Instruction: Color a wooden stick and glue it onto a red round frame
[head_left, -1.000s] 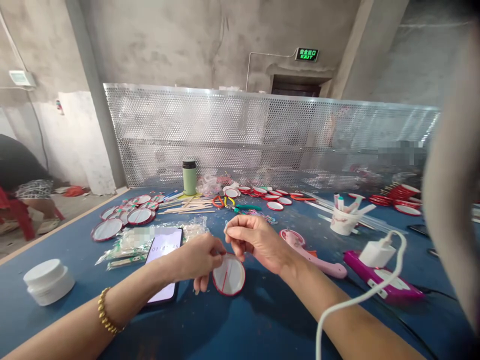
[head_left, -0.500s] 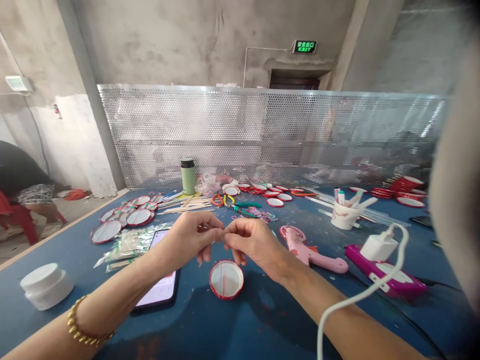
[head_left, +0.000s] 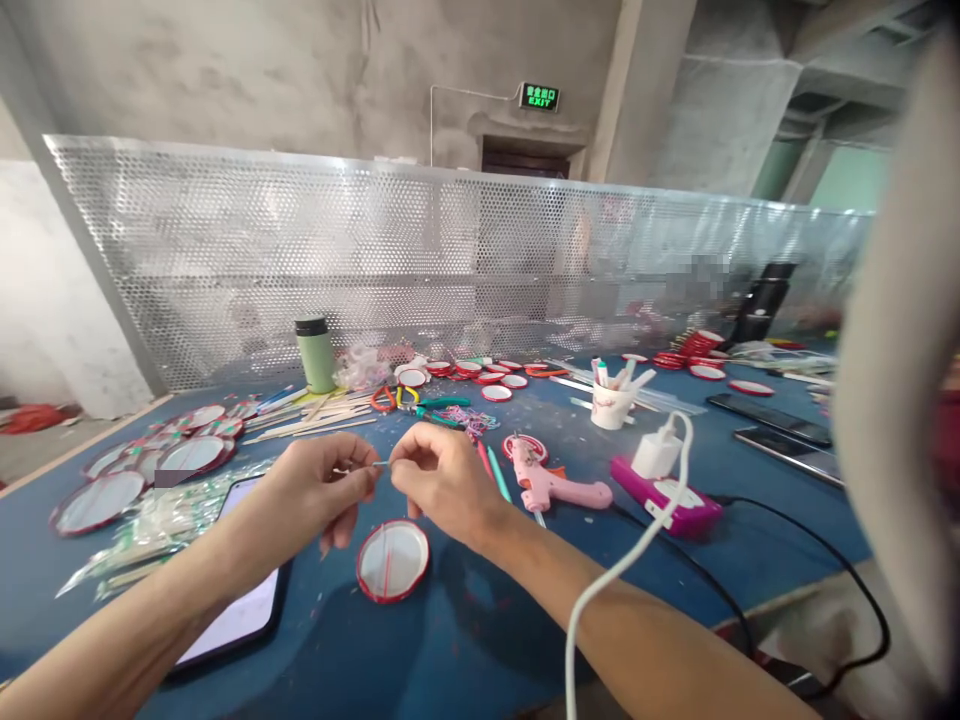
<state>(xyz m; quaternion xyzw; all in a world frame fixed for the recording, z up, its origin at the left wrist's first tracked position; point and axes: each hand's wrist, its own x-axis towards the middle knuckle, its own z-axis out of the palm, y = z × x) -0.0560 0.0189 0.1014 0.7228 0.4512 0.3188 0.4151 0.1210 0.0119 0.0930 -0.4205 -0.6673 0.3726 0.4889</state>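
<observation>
My left hand (head_left: 319, 490) and my right hand (head_left: 439, 480) meet above the blue table (head_left: 480, 640), fingertips pinched together on a thin silvery pin or wire (head_left: 380, 463) held between them. Just below the hands a round red-rimmed white disc (head_left: 392, 560) with a red line across it lies flat on the table, touched by neither hand. A phone (head_left: 236, 610) with a lit screen lies under my left forearm.
A pink glue gun (head_left: 551, 480) lies right of the hands, then a magenta power strip (head_left: 664, 500) with a white charger and cable. Farther back stand a green bottle (head_left: 316, 355), pliers, sticks, a white cup of pens (head_left: 611, 405) and several red-rimmed discs (head_left: 187, 452). A perforated metal screen (head_left: 450, 260) closes the far edge.
My left hand let go of the disc and rose to meet my right hand; both now pinch the thin pin. The view has swung to the right.
</observation>
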